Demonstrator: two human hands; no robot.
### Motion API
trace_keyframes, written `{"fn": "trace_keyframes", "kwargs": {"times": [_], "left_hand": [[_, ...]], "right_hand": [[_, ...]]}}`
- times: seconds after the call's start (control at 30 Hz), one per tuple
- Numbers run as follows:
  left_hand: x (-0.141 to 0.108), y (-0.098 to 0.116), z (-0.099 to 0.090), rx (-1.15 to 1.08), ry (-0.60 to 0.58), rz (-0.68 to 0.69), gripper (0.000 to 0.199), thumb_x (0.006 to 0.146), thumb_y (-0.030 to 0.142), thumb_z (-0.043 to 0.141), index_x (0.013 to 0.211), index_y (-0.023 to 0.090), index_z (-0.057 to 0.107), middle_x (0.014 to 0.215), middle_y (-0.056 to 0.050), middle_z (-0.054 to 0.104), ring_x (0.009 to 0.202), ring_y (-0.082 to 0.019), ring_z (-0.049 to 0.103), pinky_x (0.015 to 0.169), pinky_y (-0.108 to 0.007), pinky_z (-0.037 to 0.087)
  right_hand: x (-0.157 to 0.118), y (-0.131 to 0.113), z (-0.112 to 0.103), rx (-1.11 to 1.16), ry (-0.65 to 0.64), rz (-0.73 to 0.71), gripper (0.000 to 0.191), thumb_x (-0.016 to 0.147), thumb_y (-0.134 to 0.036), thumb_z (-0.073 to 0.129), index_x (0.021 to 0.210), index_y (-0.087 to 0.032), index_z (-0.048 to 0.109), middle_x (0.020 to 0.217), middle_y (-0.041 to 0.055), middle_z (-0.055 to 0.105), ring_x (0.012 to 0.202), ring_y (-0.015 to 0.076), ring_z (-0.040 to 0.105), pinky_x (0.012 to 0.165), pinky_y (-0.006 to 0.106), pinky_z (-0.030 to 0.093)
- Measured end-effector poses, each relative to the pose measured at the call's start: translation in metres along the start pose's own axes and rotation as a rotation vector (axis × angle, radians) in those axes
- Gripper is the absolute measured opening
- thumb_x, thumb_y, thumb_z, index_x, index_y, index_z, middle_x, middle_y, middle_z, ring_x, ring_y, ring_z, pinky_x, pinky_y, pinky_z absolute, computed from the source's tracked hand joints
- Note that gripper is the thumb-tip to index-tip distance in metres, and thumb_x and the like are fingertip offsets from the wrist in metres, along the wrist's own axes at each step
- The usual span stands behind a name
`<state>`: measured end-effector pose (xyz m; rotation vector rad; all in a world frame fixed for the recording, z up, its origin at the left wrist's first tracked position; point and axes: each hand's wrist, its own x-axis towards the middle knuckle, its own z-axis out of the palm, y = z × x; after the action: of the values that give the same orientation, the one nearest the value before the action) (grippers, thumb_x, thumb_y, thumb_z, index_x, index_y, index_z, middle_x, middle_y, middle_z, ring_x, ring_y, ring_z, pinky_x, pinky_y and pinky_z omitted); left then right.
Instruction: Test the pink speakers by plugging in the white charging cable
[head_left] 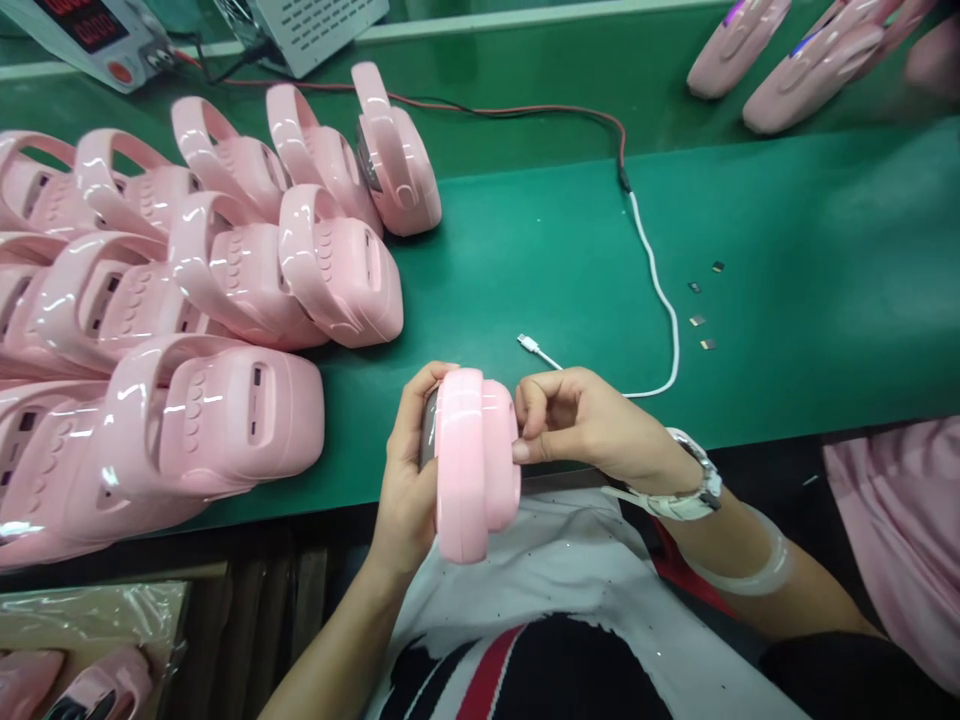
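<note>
- The left hand [409,480] wraps its fingers around the far side of a pink casing [472,460], holding it edge-up just above the near rim of the green worktop [787,260], over the person's lap.
- The right hand [581,425] has its fingers curled in tight, pressing against the casing's right side; a watch [697,485] sits on that wrist.
- A white cable [660,300] loops across the worktop, its plug end lying just beyond the hands.
- A crowd of pink casings [202,300] like it is packed together on the left.
- Four small dark chips [703,320] lie well to the right.
- A few more pink units [795,55] rest at the far right corner.
</note>
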<state>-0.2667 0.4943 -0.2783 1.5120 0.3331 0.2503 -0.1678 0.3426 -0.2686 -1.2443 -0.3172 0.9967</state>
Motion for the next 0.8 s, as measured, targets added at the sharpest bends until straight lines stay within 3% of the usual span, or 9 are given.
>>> {"fn": "trace_keyframes", "kwargs": {"times": [0.13, 0.2, 0.33, 0.4, 0.43, 0.57, 0.8], "left_hand": [[0.005, 0.0, -0.006, 0.006, -0.014, -0.006, 0.04, 0.071, 0.028, 0.067, 0.111, 0.03, 0.059, 0.112, 0.002, 0.058, 0.101, -0.023, 0.054, 0.083, -0.028, 0.045], [0.006, -0.001, -0.007, -0.013, -0.033, -0.022, 0.041, 0.07, 0.027, 0.07, 0.11, 0.032, 0.06, 0.111, 0.003, 0.058, 0.097, -0.022, 0.055, 0.078, -0.026, 0.046], [0.007, -0.002, -0.008, -0.017, -0.033, -0.018, 0.044, 0.068, 0.031, 0.073, 0.11, 0.03, 0.061, 0.111, 0.0, 0.057, 0.093, -0.023, 0.054, 0.075, -0.028, 0.048], [0.007, -0.003, -0.008, -0.012, -0.023, -0.013, 0.046, 0.067, 0.033, 0.073, 0.111, 0.028, 0.06, 0.112, -0.002, 0.056, 0.093, -0.025, 0.053, 0.075, -0.03, 0.048], [0.007, -0.003, -0.008, -0.012, -0.024, -0.006, 0.046, 0.067, 0.034, 0.073, 0.111, 0.028, 0.06, 0.112, -0.003, 0.056, 0.093, -0.025, 0.053, 0.075, -0.03, 0.048], [0.006, -0.006, -0.008, -0.016, -0.046, 0.018, 0.046, 0.07, 0.031, 0.071, 0.115, 0.027, 0.058, 0.113, -0.002, 0.056, 0.093, -0.024, 0.053, 0.077, -0.03, 0.048], [0.002, -0.008, -0.006, -0.098, -0.063, 0.014, 0.043, 0.073, 0.025, 0.066, 0.115, 0.026, 0.056, 0.113, -0.003, 0.058, 0.1, -0.024, 0.055, 0.084, -0.029, 0.045]], "right_hand": [[-0.004, 0.0, -0.003, -0.101, 0.009, -0.107, 0.033, 0.058, -0.028, 0.085, 0.061, -0.015, 0.055, 0.064, -0.0033, 0.057, 0.06, 0.0086, 0.054, 0.058, 0.022, 0.048], [-0.012, -0.004, -0.013, -0.238, 0.143, -0.244, 0.028, 0.064, -0.03, 0.081, 0.064, -0.017, 0.056, 0.066, -0.0023, 0.058, 0.062, 0.01, 0.055, 0.059, 0.023, 0.048], [-0.038, -0.014, -0.064, -0.575, 0.844, -0.504, 0.019, 0.069, -0.029, 0.075, 0.071, -0.02, 0.058, 0.069, -0.001, 0.06, 0.065, 0.013, 0.057, 0.062, 0.026, 0.047], [-0.051, -0.014, -0.098, -0.773, 1.106, -0.48, 0.016, 0.069, -0.03, 0.072, 0.073, -0.019, 0.061, 0.07, 0.0007, 0.061, 0.064, 0.0147, 0.057, 0.062, 0.029, 0.046], [-0.056, -0.013, -0.113, -0.878, 1.163, -0.439, 0.015, 0.069, -0.031, 0.071, 0.075, -0.019, 0.064, 0.07, 0.0015, 0.061, 0.063, 0.0149, 0.055, 0.062, 0.03, 0.045], [-0.069, -0.002, -0.149, -1.176, 1.108, -0.309, 0.025, 0.071, -0.036, 0.068, 0.087, -0.018, 0.073, 0.075, 0.0027, 0.06, 0.056, 0.0125, 0.047, 0.062, 0.032, 0.043], [-0.082, 0.005, -0.147, -1.193, 1.084, -0.328, 0.025, 0.072, -0.045, 0.068, 0.068, -0.02, 0.067, 0.076, 0.0058, 0.063, 0.064, 0.0187, 0.054, 0.064, 0.036, 0.044]]}}
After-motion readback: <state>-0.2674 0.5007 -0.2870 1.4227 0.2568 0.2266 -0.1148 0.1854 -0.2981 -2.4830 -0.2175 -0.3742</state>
